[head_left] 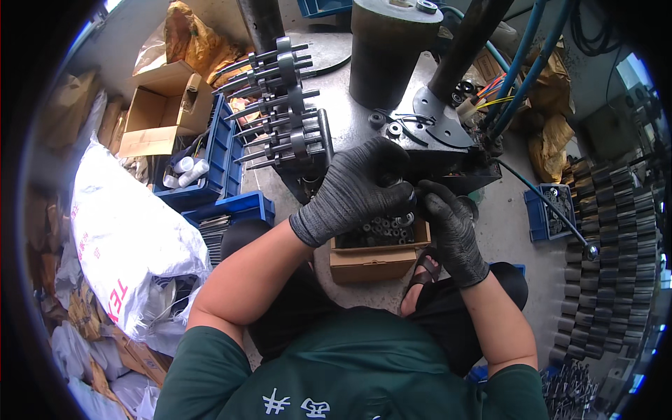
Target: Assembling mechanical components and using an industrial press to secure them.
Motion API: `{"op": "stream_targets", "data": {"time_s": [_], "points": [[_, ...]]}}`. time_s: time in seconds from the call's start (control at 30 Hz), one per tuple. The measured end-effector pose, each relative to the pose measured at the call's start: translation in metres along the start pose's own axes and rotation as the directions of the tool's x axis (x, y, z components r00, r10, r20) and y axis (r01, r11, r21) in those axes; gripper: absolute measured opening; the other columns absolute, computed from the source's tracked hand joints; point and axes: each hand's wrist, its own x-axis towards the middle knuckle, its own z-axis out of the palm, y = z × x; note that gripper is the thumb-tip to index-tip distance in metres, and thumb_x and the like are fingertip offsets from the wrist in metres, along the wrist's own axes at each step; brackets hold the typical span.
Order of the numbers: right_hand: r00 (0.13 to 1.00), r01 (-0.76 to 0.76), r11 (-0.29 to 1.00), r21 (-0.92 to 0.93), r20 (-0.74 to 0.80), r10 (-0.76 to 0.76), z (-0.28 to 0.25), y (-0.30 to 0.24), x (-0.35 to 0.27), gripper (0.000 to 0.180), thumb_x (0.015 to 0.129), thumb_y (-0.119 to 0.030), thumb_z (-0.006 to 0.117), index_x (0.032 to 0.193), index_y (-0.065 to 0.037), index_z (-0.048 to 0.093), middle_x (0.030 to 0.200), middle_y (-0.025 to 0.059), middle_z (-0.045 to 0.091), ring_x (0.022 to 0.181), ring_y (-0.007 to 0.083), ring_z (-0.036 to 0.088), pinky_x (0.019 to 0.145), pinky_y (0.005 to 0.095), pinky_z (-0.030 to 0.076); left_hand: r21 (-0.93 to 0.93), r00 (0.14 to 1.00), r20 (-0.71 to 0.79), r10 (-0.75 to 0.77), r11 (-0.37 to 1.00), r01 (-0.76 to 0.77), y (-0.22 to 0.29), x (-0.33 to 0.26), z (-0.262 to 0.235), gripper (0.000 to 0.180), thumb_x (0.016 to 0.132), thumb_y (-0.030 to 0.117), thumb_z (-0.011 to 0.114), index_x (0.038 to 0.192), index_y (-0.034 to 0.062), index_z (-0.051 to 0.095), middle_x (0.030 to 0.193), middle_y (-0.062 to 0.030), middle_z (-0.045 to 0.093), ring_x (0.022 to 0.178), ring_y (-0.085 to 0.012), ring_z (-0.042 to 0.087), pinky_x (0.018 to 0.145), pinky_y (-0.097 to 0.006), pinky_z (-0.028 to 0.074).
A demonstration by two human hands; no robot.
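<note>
Both my hands wear dark grey knit gloves and meet in front of the machine. My left hand [350, 187] is closed, thumb and fingers curled round something dark that I cannot make out. Close against it, my right hand [451, 227] has its fingers bent and pinched together; what they hold is mostly hidden. A small shiny metal edge shows between the hands, and a rounded metal piece shows beside the right fingers. Below them, an open cardboard box [374, 264] holds many small dark metal rings [383, 231].
The metal machine table [332, 94] carries a thick dark cylinder [389, 52], small rings [395, 129] and curved plates. A rack of pointed rods [283, 105] stands left. Blue crates [227, 161] and a white sack [133, 231] lie left; stacked metal cylinders [609, 259] and a lever knob [591, 251] are right.
</note>
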Motion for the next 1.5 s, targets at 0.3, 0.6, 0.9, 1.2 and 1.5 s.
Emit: {"op": "stream_targets", "data": {"time_s": [0.3,0.6,0.9,1.2,1.5], "points": [[0.950,-0.241,0.971,-0.005,0.206,0.236,0.003,0.007,-0.006,0.050,0.100,-0.041,0.060,0.133,-0.004,0.061,0.110,0.0054,0.067,0.098,0.0145,0.064,0.087,0.0303,0.054,-0.179,0.995,-0.006,-0.102,0.979,0.099,0.000,0.004,0.000,0.042,0.085,0.018,0.081,0.120,0.0006,0.066,0.104,-0.0099,0.072,0.101,-0.0175,0.069,0.093,-0.035,0.057],[0.945,-0.326,0.885,0.332,0.130,0.300,0.007,-0.001,-0.008,0.042,0.096,-0.035,0.062,0.125,-0.005,0.060,0.096,0.0071,0.066,0.065,0.0116,0.056,0.051,0.0228,0.043,-0.516,0.975,0.019,-0.221,0.833,0.199,0.003,0.003,0.002,0.030,0.097,0.018,0.071,0.123,0.0045,0.064,0.112,-0.0058,0.069,0.104,-0.0136,0.066,0.092,-0.032,0.056],[0.905,-0.419,0.683,0.598,0.336,0.261,0.000,0.000,-0.010,0.043,0.097,-0.040,0.061,0.122,-0.005,0.062,0.085,0.0118,0.069,0.046,0.0102,0.049,0.040,0.0246,0.039,-0.641,0.982,0.094,-0.164,0.745,0.185,-0.003,-0.002,0.011,0.028,0.094,0.011,0.067,0.120,0.0006,0.063,0.108,-0.0081,0.067,0.101,-0.0144,0.064,0.093,-0.032,0.054],[0.895,-0.439,0.567,0.697,0.395,0.208,0.000,0.005,-0.009,0.043,0.101,-0.042,0.056,0.120,-0.004,0.063,0.083,0.0138,0.065,0.045,0.0097,0.046,0.039,0.0249,0.038,-0.625,0.968,0.155,-0.196,0.740,0.250,0.000,-0.008,0.026,0.038,0.088,0.020,0.079,0.116,-0.0001,0.062,0.108,-0.0081,0.065,0.105,-0.0154,0.062,0.095,-0.033,0.052],[0.897,-0.439,0.614,0.656,0.357,0.260,0.004,0.015,-0.011,0.044,0.097,-0.044,0.060,0.119,-0.005,0.064,0.087,0.0113,0.068,0.048,0.0126,0.051,0.041,0.0273,0.039,-0.378,0.956,0.087,-0.280,0.879,0.292,0.000,-0.006,0.026,0.031,0.089,0.025,0.083,0.102,0.0044,0.064,0.093,-0.0026,0.064,0.090,-0.0115,0.062,0.083,-0.031,0.053]]}}
